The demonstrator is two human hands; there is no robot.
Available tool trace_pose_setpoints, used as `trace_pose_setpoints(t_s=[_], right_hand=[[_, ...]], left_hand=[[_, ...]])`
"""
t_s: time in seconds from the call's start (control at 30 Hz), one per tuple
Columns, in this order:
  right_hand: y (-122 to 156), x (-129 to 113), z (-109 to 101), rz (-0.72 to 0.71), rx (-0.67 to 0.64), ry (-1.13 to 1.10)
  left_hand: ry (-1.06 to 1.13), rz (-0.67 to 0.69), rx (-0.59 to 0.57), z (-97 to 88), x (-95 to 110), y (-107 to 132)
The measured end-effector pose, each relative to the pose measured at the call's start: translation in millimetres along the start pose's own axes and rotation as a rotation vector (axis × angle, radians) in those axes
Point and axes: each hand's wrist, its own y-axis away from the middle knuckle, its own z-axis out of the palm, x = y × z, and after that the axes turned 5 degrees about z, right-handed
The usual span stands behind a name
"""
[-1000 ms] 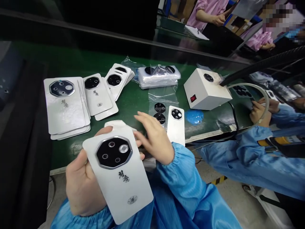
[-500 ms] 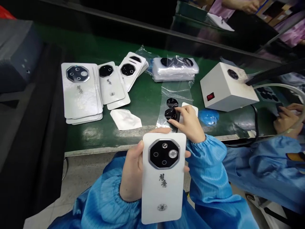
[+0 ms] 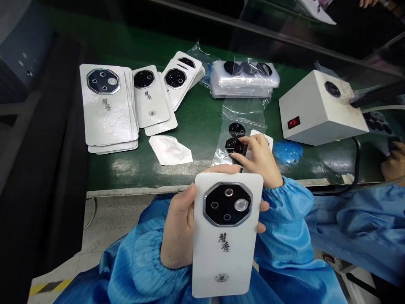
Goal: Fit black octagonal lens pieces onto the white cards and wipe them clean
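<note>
My left hand [image 3: 177, 238] grips a white phone back cover [image 3: 226, 253] upright, close to me. The cover has a black octagonal camera plate with a silver rim and dark calligraphy below it. My right hand [image 3: 259, 158] rests on a clear plastic sheet [image 3: 242, 112], its fingertips on the lower of two black octagonal lens pieces [image 3: 234, 145]. Whether those fingers grip the piece, I cannot tell. A white cover [image 3: 261, 138] lies mostly hidden under that hand.
Stacks of white covers [image 3: 106, 109] stand at the left of the green bench mat [image 3: 202, 114]. A bagged stack [image 3: 245, 80] lies behind. A peeled white film [image 3: 169, 150] and blue blob [image 3: 286, 152] lie nearby. A white box [image 3: 322, 107] stands right, beside a co-worker's hand [image 3: 394, 166].
The held cover has turned upright and come closer. My right hand has moved onto the lens pieces. A white film now lies on the mat, and the view has shifted.
</note>
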Motion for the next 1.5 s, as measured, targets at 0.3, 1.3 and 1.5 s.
trace_pose_setpoints(t_s=[0.3,1.3,1.5], right_hand=[[-1,-1,-1,-0.005,0.006,-0.024],[6,-8,-1,-0.062,0.118,0.096],[7,-9,-1,-0.088,0.137,0.134]], left_hand=[[-0.028,0.004,0.021,1.2,0,-2],[-0.196,0.103,0.113,10.6,2,-1],[-0.141,0.047,0.078,6.5,4,1]])
